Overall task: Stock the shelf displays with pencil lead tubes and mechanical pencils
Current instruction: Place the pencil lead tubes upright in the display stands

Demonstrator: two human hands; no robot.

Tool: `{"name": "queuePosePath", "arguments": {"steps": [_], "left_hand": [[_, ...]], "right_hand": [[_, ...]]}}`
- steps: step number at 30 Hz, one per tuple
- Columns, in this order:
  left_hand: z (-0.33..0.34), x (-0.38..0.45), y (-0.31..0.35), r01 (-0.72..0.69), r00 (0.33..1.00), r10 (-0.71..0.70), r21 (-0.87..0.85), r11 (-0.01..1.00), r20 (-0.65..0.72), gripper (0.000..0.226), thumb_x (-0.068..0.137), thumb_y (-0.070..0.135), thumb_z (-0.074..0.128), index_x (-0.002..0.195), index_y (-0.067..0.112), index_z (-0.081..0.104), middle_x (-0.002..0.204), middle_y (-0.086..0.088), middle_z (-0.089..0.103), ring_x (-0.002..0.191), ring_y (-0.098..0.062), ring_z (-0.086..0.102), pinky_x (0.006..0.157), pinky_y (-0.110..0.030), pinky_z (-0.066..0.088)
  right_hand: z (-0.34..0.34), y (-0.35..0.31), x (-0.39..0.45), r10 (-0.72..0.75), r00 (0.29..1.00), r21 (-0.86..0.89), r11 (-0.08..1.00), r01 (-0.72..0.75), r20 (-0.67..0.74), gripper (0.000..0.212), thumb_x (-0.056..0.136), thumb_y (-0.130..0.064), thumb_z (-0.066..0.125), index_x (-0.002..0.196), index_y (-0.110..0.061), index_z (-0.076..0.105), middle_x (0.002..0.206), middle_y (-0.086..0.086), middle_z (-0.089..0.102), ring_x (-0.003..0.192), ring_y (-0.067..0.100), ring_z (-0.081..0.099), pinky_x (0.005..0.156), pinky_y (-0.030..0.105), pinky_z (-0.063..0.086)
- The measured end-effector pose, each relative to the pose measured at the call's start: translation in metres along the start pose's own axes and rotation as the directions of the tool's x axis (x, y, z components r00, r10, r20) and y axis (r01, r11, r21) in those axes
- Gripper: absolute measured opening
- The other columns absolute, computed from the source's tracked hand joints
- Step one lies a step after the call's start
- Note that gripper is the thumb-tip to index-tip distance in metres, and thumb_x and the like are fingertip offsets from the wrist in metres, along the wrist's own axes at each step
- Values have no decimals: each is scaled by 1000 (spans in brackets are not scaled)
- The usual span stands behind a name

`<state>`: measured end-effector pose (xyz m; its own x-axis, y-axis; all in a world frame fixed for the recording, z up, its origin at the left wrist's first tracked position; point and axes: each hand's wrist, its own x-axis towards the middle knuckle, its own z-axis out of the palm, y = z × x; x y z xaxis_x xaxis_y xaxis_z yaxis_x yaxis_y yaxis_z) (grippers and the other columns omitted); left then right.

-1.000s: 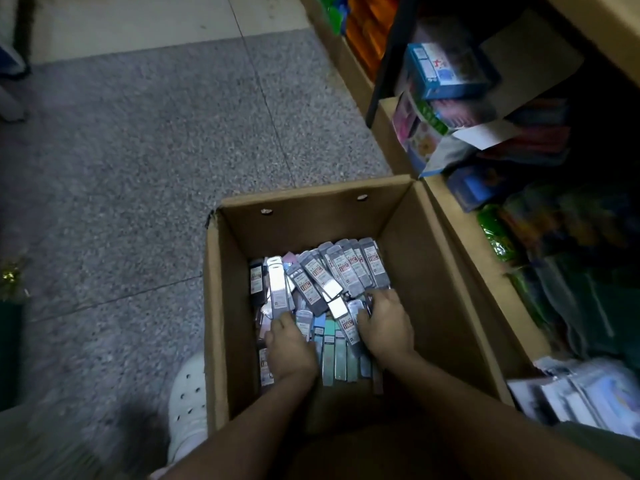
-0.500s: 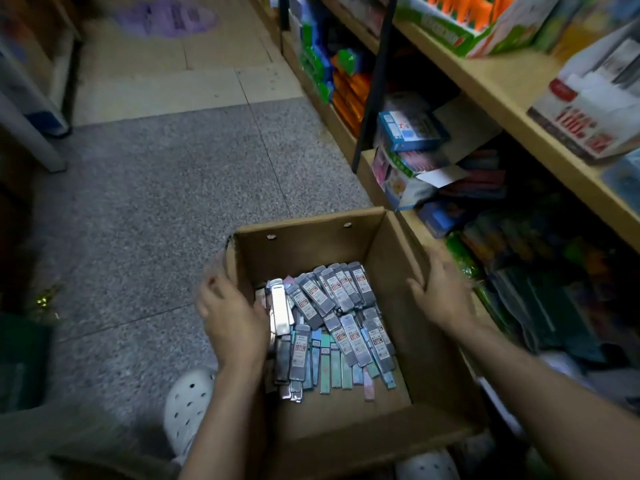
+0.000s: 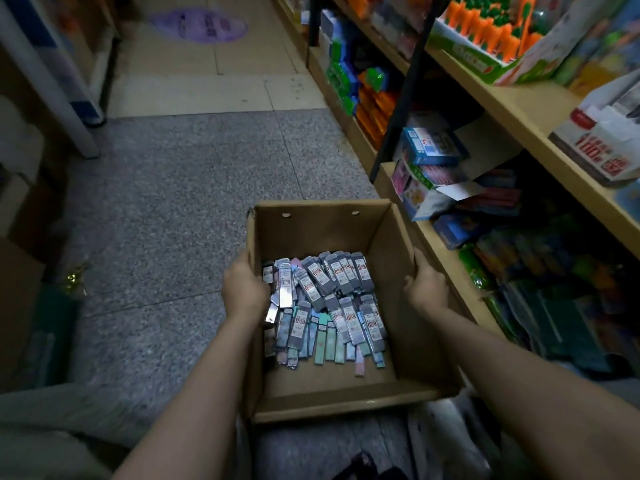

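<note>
Dozens of grey and pastel lead tubes [image 3: 325, 303] heaped | hands grip carton [image 3: 412, 327] walls: left [image 3: 244, 289], right [image 3: 427, 289]

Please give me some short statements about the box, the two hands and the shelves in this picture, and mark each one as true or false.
1. The left hand grips the left wall of the cardboard box. True.
2. The right hand holds one lead tube. False: it grips the box's right wall.
3. The lead tubes lie loose in a pile in the box. True.
4. The box stands on a shelf. False: it is beside the shelves, over the floor.
5. The box is closed. False: it is open on top.
</note>
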<state>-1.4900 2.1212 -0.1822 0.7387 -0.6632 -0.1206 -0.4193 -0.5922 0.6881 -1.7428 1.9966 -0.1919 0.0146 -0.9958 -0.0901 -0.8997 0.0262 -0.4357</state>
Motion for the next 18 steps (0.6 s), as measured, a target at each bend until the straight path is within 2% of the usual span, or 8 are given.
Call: {"name": "queuePosePath", "arguments": {"steps": [4,5,7,9,10,12,14,18], "left_hand": [[1,3,1,-33,999,34,53,998,-22,53,81,-7,56,132,8,53,121,-21,61,111,-39,55,92,-42,44],[4,0,2,-75,994,82,99,992,-66,58,79,-8,56,135,8,50,126,-20,56,116,-38,51,96,-42,41],[16,-10,8,-246,952,268,157,957,-148,61,77,-10,57,135,10,51,130,-15,51,121,-33,44,101,-39,38],[39,-20,16,-399,905,413,131,908,-102,50,80,-4,62,126,13,57,125,-8,53,119,-27,45,98,-34,39],[53,-24,17,-407,912,410,85,910,-25,44,82,1,63,124,15,58,124,-5,53,118,-24,45,97,-33,40],[84,-27,9,-263,951,255,28,964,173,41,85,10,67,124,17,57,125,-4,53,120,-23,47,98,-34,43],[111,-24,-8,-75,952,44,91,993,303,42,83,16,72,123,16,57,125,-7,55,117,-25,52,97,-35,46],[140,-23,-39,105,920,-182,229,968,346,49,82,20,73,125,12,53,133,-13,47,124,-30,44,99,-35,41]], "right_hand": [[-3,-1,1,5,1000,46,999,-5,10,66,92,-7,58,151,-24,32,133,16,56,122,34,53,99,39,45],[-2,-5,-1,-45,998,12,999,46,-43,66,91,-7,59,150,-22,34,138,14,51,125,32,50,101,39,43],[4,-16,-9,-263,951,-94,964,250,-164,64,87,-11,62,146,-20,39,141,7,44,127,25,45,105,36,38],[20,-25,-20,-455,886,-190,881,434,-85,57,87,-16,61,141,-22,44,141,1,42,127,19,44,106,33,39],[31,-24,-25,-471,882,-191,866,463,4,54,89,-17,60,140,-23,44,141,0,41,126,18,44,105,32,42],[53,-10,-31,-313,933,-121,934,336,180,51,92,-16,58,141,-22,43,141,2,41,124,19,47,101,33,46],[71,10,-29,-99,944,-97,986,136,316,48,95,-14,55,141,-17,42,139,7,44,122,25,51,100,33,44],[103,32,-21,63,886,-265,962,69,460,49,98,-21,52,143,-11,35,139,14,43,124,30,51,100,37,43]]}}
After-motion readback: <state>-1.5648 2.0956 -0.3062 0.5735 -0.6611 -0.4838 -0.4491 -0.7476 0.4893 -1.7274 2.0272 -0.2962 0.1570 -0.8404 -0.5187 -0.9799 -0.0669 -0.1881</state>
